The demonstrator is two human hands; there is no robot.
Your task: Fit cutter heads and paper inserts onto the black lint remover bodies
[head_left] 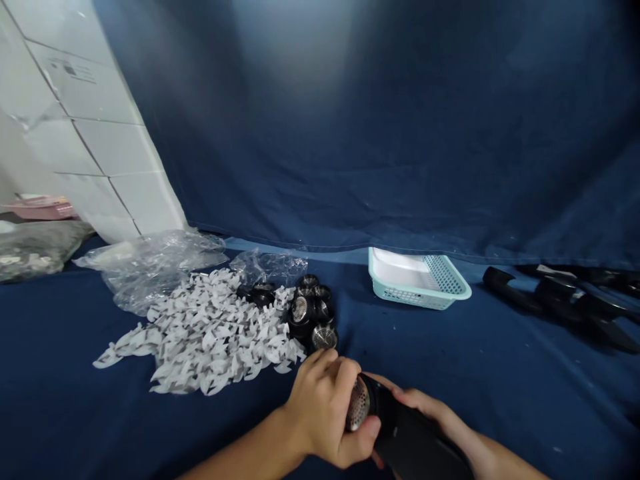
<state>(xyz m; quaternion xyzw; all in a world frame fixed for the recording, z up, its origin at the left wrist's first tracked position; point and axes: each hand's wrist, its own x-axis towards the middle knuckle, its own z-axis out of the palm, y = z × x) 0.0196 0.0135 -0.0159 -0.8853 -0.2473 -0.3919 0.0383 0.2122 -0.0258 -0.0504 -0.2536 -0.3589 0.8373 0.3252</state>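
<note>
My hands hold a black handheld device (413, 437) with a round metal mesh head (358, 403) at its far end. It looks like a lint shaver. My left hand (320, 407) wraps around the end near the mesh, and my right hand (425, 407) grips the black body from the far side. Just beyond my left hand, several black round heads with metal mesh (311, 313) lie grouped together. To their left spreads a heap of white crescent-shaped pieces (210, 333). Part of the device's body is hidden by my hands.
Crumpled clear plastic bags (150, 270) lie behind the white heap. A teal plastic basket (417, 280) sits on the blue cloth (450, 380). Several black device bodies (560, 300) lie at the right. A grey bag (35, 250) and white tiled pillar (90, 127) stand at the left.
</note>
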